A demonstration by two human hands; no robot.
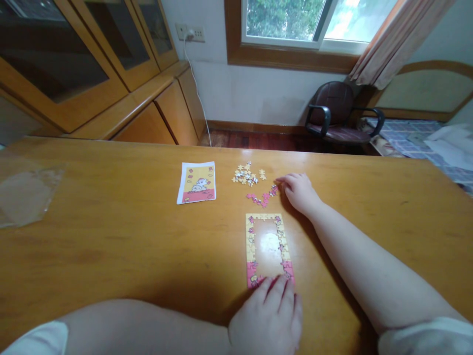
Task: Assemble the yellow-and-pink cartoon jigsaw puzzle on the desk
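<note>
On the wooden table lies a puzzle border (251, 251) of joined yellow and pink jigsaw pieces, its middle showing bare wood. My left hand (271, 313) rests flat over the border's lower edge, fingers stretched out and covering part of it. Farther away, my right hand (297, 192) reaches in from the right, fingertips pointing left beside a row of loose pink puzzle pieces (264, 198). Its fingers look partly extended, and nothing shows held in them. Behind the pink row sits a pile of yellow and white puzzle pieces (244, 175).
A picture sheet (197, 183) with a white animal on yellow and pink lies left of the pile. Clear plastic film (27, 195) is at the table's far left. Beyond the table stand a wooden cabinet (148, 116) and a dark armchair (334, 111).
</note>
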